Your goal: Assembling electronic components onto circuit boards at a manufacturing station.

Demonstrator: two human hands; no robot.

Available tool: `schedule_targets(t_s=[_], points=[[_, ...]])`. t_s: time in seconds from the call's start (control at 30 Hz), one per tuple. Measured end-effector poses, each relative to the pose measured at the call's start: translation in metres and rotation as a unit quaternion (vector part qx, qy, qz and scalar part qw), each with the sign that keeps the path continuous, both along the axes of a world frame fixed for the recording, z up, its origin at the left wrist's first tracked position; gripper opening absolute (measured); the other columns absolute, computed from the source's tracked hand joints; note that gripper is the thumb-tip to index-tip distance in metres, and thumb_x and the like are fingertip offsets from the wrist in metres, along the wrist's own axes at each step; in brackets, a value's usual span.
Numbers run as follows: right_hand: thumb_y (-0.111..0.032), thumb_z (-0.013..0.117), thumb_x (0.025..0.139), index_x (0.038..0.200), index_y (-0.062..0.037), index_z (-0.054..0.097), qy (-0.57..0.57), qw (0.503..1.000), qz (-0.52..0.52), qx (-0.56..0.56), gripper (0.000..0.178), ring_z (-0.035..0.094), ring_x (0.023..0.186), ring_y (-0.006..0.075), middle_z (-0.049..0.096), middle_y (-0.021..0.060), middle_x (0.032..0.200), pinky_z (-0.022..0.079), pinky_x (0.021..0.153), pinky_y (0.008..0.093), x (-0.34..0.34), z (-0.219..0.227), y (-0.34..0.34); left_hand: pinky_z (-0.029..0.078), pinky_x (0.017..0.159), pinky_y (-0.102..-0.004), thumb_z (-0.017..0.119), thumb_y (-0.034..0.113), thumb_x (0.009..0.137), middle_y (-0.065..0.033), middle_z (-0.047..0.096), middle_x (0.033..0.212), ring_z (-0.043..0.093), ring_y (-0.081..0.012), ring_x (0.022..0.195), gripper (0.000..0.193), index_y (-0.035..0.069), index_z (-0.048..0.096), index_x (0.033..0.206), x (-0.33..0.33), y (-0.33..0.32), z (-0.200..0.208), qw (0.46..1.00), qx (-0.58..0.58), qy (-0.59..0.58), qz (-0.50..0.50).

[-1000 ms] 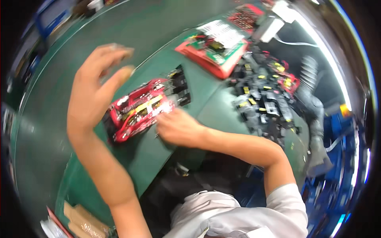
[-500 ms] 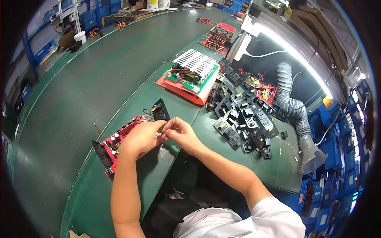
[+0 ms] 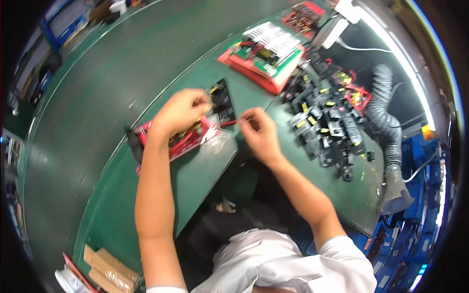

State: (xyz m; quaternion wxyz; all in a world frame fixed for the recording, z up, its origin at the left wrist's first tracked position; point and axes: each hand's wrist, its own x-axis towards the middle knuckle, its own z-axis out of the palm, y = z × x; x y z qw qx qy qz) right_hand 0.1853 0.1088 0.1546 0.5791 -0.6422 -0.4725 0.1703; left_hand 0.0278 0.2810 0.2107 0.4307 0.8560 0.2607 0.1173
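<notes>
A red circuit board assembly (image 3: 188, 145) with wires and a dark end piece lies on the green bench. At its far right end stands a black plastic panel (image 3: 223, 101). My left hand (image 3: 181, 111) reaches over the board with fingers curled together beside the panel; whatever they hold is hidden and smeared by motion. To the right, past the panel's lower edge, my right hand (image 3: 261, 134) is closed in a pinch on a thin red wire (image 3: 228, 123) that stretches from the board's end.
A green board with a white slotted cover (image 3: 273, 39) rests on a red base farther back. Right of it lies a heap of black plastic panels (image 3: 327, 119). A grey flexible duct (image 3: 386, 107) hangs at the right. Cardboard (image 3: 110, 268) sits at the lower left.
My hands, close together before, are now apart, the right one moved to the right with a red wire at its fingertips. The whole view has shifted, and the bench things appear farther right.
</notes>
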Motion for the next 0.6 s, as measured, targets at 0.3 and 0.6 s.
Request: schedule_targets(t_s=[0.3,0.6], points=[[-0.011,0.064,0.093,0.095,-0.0011,0.065,0.080,0.991,0.109,0.000,0.010,0.057,0.073,0.0070,0.064,0.0013,0.082,0.048,0.065,0.0235,-0.004,0.011,0.016,0.050,0.074,-0.0268,0.068,0.012,0.085,-0.0063,0.066,0.103,0.059,-0.0107,0.086,0.034,-0.003,0.063,0.116,0.022,-0.019,-0.003,0.981,-0.091,-0.056,-0.161],[-0.015,0.064,0.089,0.090,0.0008,0.068,0.082,0.990,0.112,-0.033,0.017,0.066,0.065,0.0205,0.069,0.0147,0.081,0.052,0.062,0.0341,0.009,0.023,-0.004,0.049,0.063,-0.0251,0.065,0.004,0.083,-0.0073,0.071,0.083,0.062,-0.0098,0.070,0.019,-0.005,0.070,0.099,0.021,-0.049,0.026,0.996,-0.028,0.052,-0.064]])
